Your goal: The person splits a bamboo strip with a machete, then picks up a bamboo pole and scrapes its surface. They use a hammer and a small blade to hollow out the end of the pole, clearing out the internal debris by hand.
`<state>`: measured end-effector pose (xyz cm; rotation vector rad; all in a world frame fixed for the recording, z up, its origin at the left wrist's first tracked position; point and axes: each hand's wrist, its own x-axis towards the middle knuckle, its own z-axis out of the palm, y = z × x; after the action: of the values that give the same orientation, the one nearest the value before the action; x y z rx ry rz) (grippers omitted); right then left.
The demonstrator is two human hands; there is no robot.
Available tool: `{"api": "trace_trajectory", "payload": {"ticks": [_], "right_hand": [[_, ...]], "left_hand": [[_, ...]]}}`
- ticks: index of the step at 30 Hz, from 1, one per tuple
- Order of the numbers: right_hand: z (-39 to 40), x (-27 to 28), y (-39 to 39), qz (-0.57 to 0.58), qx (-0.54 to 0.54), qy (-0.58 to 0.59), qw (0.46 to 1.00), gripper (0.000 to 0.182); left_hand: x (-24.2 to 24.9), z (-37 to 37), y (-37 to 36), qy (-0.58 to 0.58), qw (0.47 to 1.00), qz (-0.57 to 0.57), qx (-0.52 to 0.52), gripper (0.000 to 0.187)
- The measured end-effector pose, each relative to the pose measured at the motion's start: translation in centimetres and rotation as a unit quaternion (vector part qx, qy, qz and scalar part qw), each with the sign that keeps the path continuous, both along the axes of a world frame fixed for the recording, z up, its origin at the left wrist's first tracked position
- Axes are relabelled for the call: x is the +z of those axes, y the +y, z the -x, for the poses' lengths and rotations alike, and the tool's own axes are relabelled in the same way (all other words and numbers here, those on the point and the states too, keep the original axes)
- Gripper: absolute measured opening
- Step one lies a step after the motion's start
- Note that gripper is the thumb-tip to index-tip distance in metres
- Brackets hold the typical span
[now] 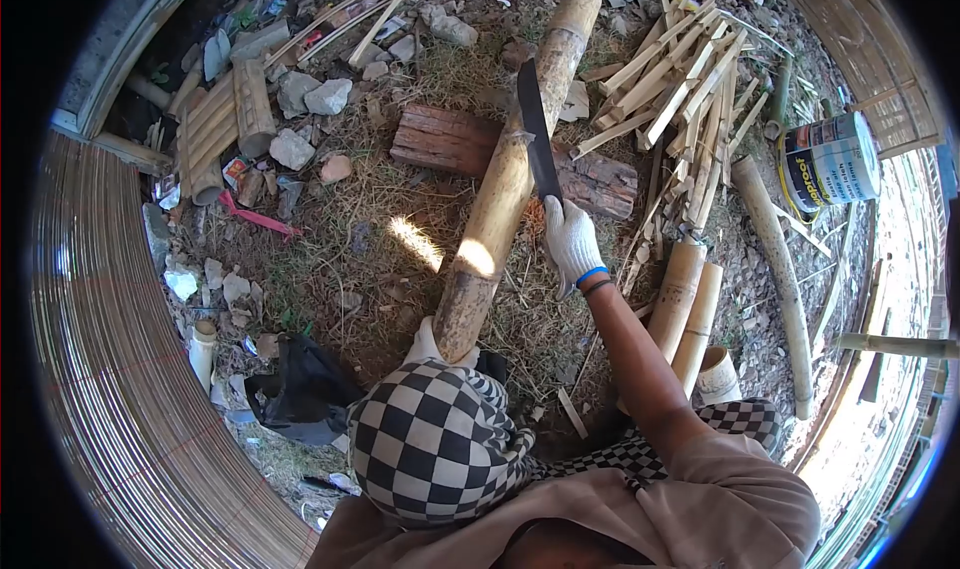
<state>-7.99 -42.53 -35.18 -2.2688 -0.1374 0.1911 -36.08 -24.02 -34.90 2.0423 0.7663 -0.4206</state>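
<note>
Head view: we look down on bare, littered ground with dry grass around the work.
Right hand: our gloved right hand (572, 241) is closed around the handle of a machete (537, 129), a blue band at the wrist.
Machete: the dark blade points up and away, crossing over the bamboo pole (497, 209) — we cannot tell whether it touches.
Bamboo pole: it slants from our checkered knee (430, 434) to the far side, its middle lying across a reddish-brown wooden block (440, 139); a pale notch shows beside the blade.
Left hand: our left hand (424, 343), white-gloved, is against the pole's near end — the knee hides most of it, so we cannot tell its grip.
Right side: split bamboo strips (665, 79) lie heaped near the block, with a paint bucket (830, 164) farther out.
Left side: a black plastic bag (312, 389) lies beside the knee; a pink ribbon (255, 219) lies beyond.
</note>
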Motion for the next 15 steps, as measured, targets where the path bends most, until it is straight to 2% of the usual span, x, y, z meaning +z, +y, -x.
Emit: {"api": "trace_trajectory", "payload": {"ticks": [1,4,5,6,8,10,12,13,14,15], "right_hand": [[-0.4,-1.2,0.1,0.000,0.006,-0.071,0.997,0.053],[-3.9,0.3,2.3,-0.047,0.032,0.048,0.997,0.053],[-5.1,0.6,3.0,-0.054,0.063,0.035,0.996,0.054],[-5.2,3.2,4.0,-0.029,0.078,0.091,0.992,0.053],[-4.6,5.2,4.7,0.085,0.198,-0.004,0.977,0.052],[-0.7,7.0,4.1,0.059,0.224,-0.001,0.973,0.049],[3.1,6.0,2.5,-0.016,0.177,-0.008,0.984,0.040],[4.8,5.3,1.8,-0.069,0.102,0.019,0.992,0.035],[6.3,3.0,1.0,-0.058,0.050,-0.041,0.996,0.033],[8.0,1.0,0.4,-0.128,-0.031,-0.009,0.991,0.032]], "left_hand": [[-0.6,0.3,-0.2,-0.009,1.000,-0.017,0.001,0.102],[-1.1,0.6,-0.3,-0.020,0.999,-0.048,0.005,0.102],[-0.5,0.0,-0.4,-0.016,0.999,-0.039,0.006,0.101],[0.1,-0.4,-0.4,-0.011,0.999,-0.030,0.007,0.101],[1.0,-0.3,-0.6,0.017,1.000,-0.025,0.008,0.102],[0.5,-0.5,-0.2,-0.004,0.999,-0.031,-0.004,0.102],[-1.7,0.7,-0.1,-0.064,0.997,-0.043,-0.011,0.101],[-1.3,0.6,-0.3,-0.051,0.997,-0.049,-0.004,0.100],[-0.5,0.7,-0.7,-0.055,0.997,-0.059,0.010,0.101],[0.3,0.6,-1.2,-0.059,0.996,-0.069,0.020,0.102]]}}
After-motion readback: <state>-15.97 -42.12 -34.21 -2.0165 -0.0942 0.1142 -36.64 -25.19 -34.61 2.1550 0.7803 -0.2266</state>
